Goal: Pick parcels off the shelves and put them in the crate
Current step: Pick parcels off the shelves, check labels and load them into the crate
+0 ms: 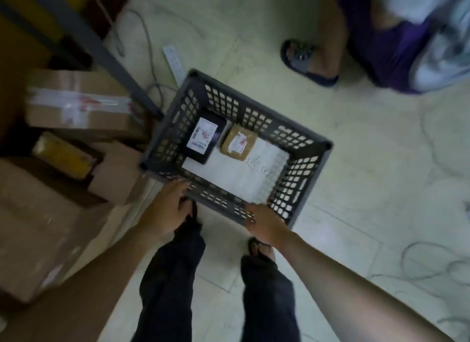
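A dark grey lattice crate [300,163] stands on the tiled floor in front of my feet. Inside lie a black parcel with a white label [204,139], a small brown taped parcel [239,142] and a large white parcel [241,173] beneath them. My left hand [169,209] reaches to the crate's near rim at its left corner, fingers on the rim. My right hand [262,220] is at the near rim further right, fingers against the lattice wall. Motion blur hides whether the fingers curl round the rim.
Cardboard boxes [81,107] sit stacked on low shelves at the left, behind a grey shelf post [106,54]. A white power strip [174,61] and cables lie on the floor past the crate. Another person's sandalled foot [305,59] stands at the upper right.
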The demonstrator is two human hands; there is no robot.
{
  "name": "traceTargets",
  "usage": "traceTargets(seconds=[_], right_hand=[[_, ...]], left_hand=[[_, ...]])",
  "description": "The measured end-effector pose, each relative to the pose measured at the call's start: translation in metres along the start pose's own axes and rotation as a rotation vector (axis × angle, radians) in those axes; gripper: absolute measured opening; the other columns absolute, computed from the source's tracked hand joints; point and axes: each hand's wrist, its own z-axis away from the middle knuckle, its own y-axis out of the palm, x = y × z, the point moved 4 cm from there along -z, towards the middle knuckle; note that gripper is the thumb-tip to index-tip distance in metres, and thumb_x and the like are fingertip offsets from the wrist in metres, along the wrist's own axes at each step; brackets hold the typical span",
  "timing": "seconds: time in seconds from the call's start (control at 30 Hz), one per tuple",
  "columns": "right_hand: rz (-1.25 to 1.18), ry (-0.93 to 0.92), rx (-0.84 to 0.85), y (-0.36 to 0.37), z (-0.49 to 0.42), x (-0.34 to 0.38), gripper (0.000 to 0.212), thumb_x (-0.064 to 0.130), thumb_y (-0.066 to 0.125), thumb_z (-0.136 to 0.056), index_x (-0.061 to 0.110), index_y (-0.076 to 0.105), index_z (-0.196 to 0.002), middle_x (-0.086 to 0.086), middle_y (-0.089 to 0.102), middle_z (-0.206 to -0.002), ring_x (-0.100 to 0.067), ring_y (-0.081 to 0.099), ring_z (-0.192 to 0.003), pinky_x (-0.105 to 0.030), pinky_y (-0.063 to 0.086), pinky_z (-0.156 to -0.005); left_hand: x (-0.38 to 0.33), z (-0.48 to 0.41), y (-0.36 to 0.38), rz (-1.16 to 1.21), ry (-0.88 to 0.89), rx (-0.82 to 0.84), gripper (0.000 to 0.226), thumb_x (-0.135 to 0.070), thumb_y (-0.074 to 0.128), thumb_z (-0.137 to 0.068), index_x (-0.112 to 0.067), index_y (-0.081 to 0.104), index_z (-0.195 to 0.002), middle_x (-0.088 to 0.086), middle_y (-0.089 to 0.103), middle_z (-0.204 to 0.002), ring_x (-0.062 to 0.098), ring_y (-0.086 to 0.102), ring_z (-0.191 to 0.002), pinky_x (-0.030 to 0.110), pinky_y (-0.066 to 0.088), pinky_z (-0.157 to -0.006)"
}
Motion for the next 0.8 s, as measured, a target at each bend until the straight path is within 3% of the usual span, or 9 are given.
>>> traceTargets(seconds=[0.03,0.1,0.17,0.3,0.43,0.63,0.73,0.8], right_hand=[[0.038,-0.022,0.067,-0.008,0.038,0.012,0.04,0.022,0.045,-0.094,0.009,0.048,-0.131,-0.015,0.05,-0.134,-0.027,0.051,-0.119,-0.025,0.039,-0.084],[0.164,-0.097,0.146,-0.034,0.115,0.043,0.039,0.026,0.046,-0.093,0.01,0.051,-0.128,-0.011,0.055,-0.127,-0.025,0.054,-0.109,-0.024,0.042,-0.078],[0.28,-0.229,0.123,-0.075,0.188,0.09,0.038,0.03,0.049,-0.093,0.013,0.051,-0.127,-0.009,0.056,-0.122,-0.023,0.055,-0.102,-0.026,0.045,-0.075],[0.533,-0.647,-0.162,-0.163,0.322,0.215,0.041,0.033,0.05,-0.093,0.013,0.05,-0.129,-0.009,0.058,-0.126,-0.025,0.057,-0.11,-0.03,0.042,-0.086],[0.607,-1.082,-0.444,-0.203,0.467,0.341,0.029,0.029,0.056,-0.09,0.012,0.061,-0.113,-0.009,0.066,-0.106,-0.021,0.06,-0.092,-0.029,0.044,-0.079],[0.55,-1.585,-0.647,-0.183,0.647,0.469,0.021,0.023,0.053,-0.093,0.015,0.064,-0.109,-0.003,0.067,-0.101,-0.016,0.061,-0.087,-0.033,0.052,-0.081],[0.477,-1.738,-0.68,-0.157,0.701,0.508,0.02,0.022,0.052,-0.093,0.015,0.064,-0.108,0.0,0.064,-0.095,-0.011,0.059,-0.08,-0.011,0.047,-0.072],[0.436,-1.806,-0.725,-0.141,0.727,0.531,0.02,0.021,0.053,-0.093,0.016,0.064,-0.109,0.004,0.063,-0.095,-0.005,0.056,-0.077,-0.005,0.043,-0.067]], left_hand=[[-0.02,0.027,-0.024,-0.003,0.0,-0.042,0.019,-0.008,0.047,-0.088,-0.004,0.058,-0.102,0.012,0.059,-0.103,0.033,0.058,-0.103,0.033,0.044,-0.081],[-0.068,0.086,-0.078,0.017,-0.094,-0.115,0.02,-0.01,0.047,-0.091,-0.003,0.059,-0.106,0.018,0.062,-0.109,0.036,0.058,-0.102,0.039,0.046,-0.084],[-0.124,0.143,-0.139,0.006,-0.071,-0.256,0.018,-0.015,0.048,-0.093,-0.009,0.059,-0.105,0.02,0.064,-0.109,0.036,0.06,-0.097,0.043,0.05,-0.082],[-0.243,0.262,-0.267,-0.18,0.176,-0.639,0.028,-0.024,0.047,-0.092,-0.015,0.056,-0.117,0.011,0.06,-0.116,0.032,0.059,-0.104,0.042,0.05,-0.081],[-0.316,0.404,-0.375,-0.392,0.361,-1.016,0.037,-0.029,0.04,-0.092,-0.014,0.056,-0.121,0.008,0.061,-0.119,0.028,0.06,-0.106,0.041,0.05,-0.085],[-0.325,0.598,-0.464,-0.632,0.308,-1.433,0.038,-0.032,0.038,-0.09,-0.012,0.058,-0.116,0.009,0.063,-0.116,0.028,0.061,-0.101,0.038,0.048,-0.084],[-0.305,0.666,-0.487,-0.71,0.25,-1.506,0.035,-0.029,0.042,-0.09,-0.009,0.06,-0.113,0.012,0.064,-0.111,0.03,0.062,-0.097,0.042,0.051,-0.08],[-0.283,0.701,-0.504,-0.747,0.137,-1.537,0.031,-0.028,0.044,-0.092,-0.012,0.059,-0.114,0.011,0.062,-0.113,0.028,0.061,-0.098,0.044,0.053,-0.08]])
